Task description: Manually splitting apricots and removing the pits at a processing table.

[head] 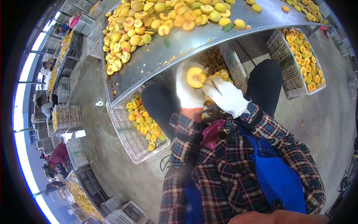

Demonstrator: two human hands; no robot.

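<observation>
My left hand [189,89], in a white knit glove, holds a halved yellow peach [195,77] with its cut face up. In a matching glove, my right hand [226,95] grips a small tool with a thin wire loop [202,77] at the peach's cut face; its handle is mostly hidden by the fingers. Both hands are above a crate [233,60] that holds brown pits and yellow scraps, between my knees. Beyond them, a heap of halved peaches [131,30] lies on a metal table [184,42].
A plastic crate of peach halves [125,140] stands at the left below the table edge, another crate of hollowed halves [291,81] at the right. My knees [264,84] flank the middle crate. Farther left, several people work among stacked crates [62,119] and long fruit-covered tables.
</observation>
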